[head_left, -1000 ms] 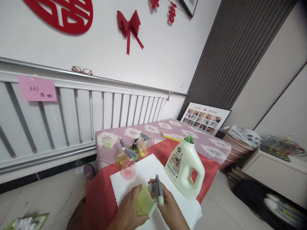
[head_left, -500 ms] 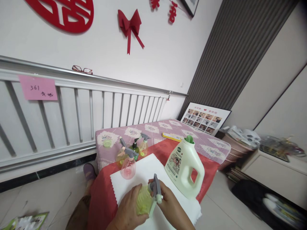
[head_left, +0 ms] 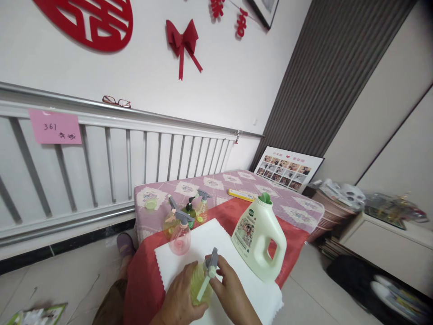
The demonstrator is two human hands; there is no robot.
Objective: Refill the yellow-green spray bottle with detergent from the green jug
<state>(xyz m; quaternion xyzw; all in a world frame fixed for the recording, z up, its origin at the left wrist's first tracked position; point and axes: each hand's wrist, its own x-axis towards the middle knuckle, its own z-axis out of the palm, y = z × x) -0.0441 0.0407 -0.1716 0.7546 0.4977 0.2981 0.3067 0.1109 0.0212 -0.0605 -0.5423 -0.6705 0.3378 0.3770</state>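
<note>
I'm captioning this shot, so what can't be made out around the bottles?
All in the head view:
Yellow-green bottle: left side hidden by the left hand.
Right hand: some fingertips hidden behind the gray sprayer head.
Dark green bottle: partly hidden by the pink bottle's sprayer.
Jug label: print too small.

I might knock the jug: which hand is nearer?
Right. The right hand, at the yellow spray bottle's head, is left of the jug; the left hand, gripping the bottle, is farther left.

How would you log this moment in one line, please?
left hand: gripping yellow-green spray bottle | right hand: at its gray spray head | nearby: pink spray bottle, pale-green jug
</note>
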